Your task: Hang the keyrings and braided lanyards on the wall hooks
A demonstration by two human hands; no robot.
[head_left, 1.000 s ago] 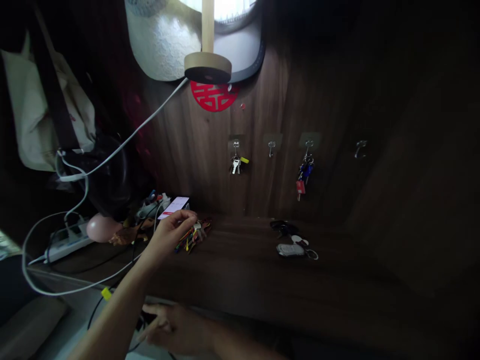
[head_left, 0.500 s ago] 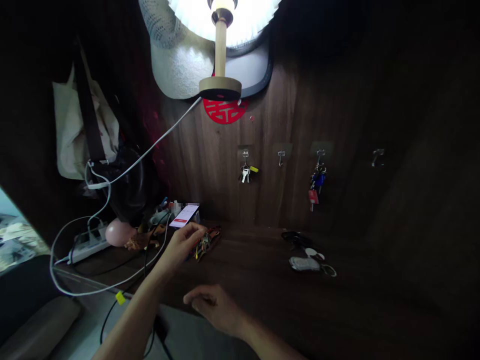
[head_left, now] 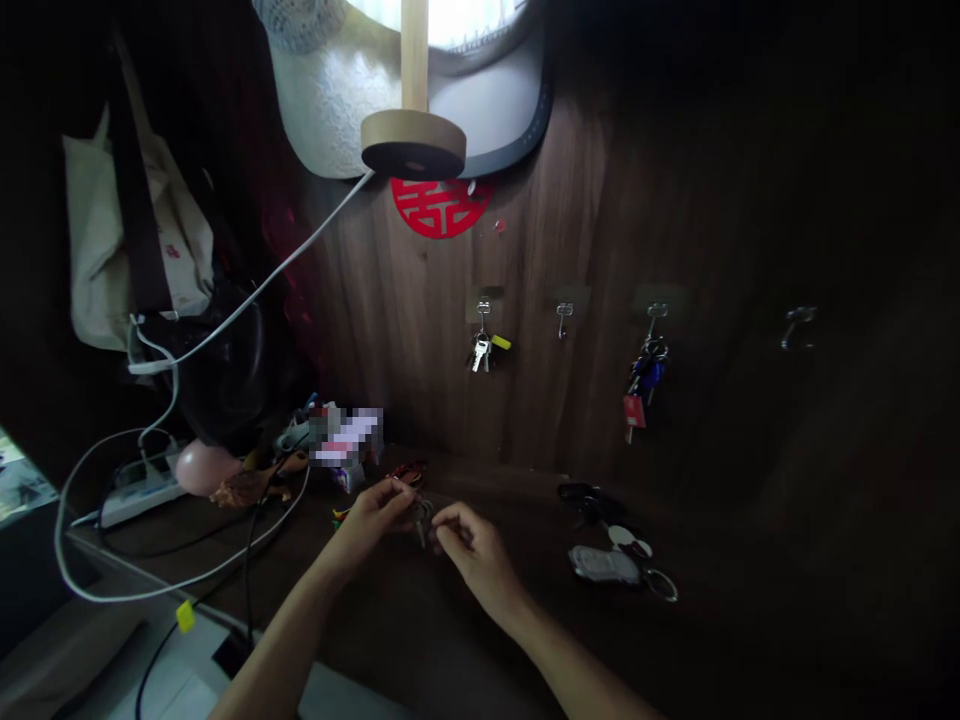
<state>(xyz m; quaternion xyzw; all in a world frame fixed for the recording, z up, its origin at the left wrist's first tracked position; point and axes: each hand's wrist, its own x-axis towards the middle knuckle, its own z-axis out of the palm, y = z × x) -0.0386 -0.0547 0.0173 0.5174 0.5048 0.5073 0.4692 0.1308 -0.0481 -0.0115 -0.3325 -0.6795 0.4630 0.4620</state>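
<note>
A small bunch of metal keys (head_left: 422, 516) hangs from the pinched fingers of my left hand (head_left: 375, 512), above the dark wooden shelf. Just right of it is my right hand (head_left: 474, 545), fingers loosely bent and apart, their tips close beside the keys. Whether they touch the keys I cannot tell. Behind my left hand lies a reddish cord-like bundle (head_left: 409, 472), partly covered. On wall hooks hang a key bunch with a yellow tag (head_left: 481, 352) and another with blue and red tags (head_left: 646, 375).
At right on the shelf lie a grey key fob (head_left: 604, 564) and a black item (head_left: 589, 500). Left are a blurred-out phone (head_left: 349, 437), a pink ball-like object (head_left: 206, 468), a power strip (head_left: 139, 495) and a white cable (head_left: 202, 580). A lamp base (head_left: 414, 143) stands out above.
My left hand has lifted keys away from the pile and turned slightly. My right hand has moved up beside them. The view has shifted a little.
</note>
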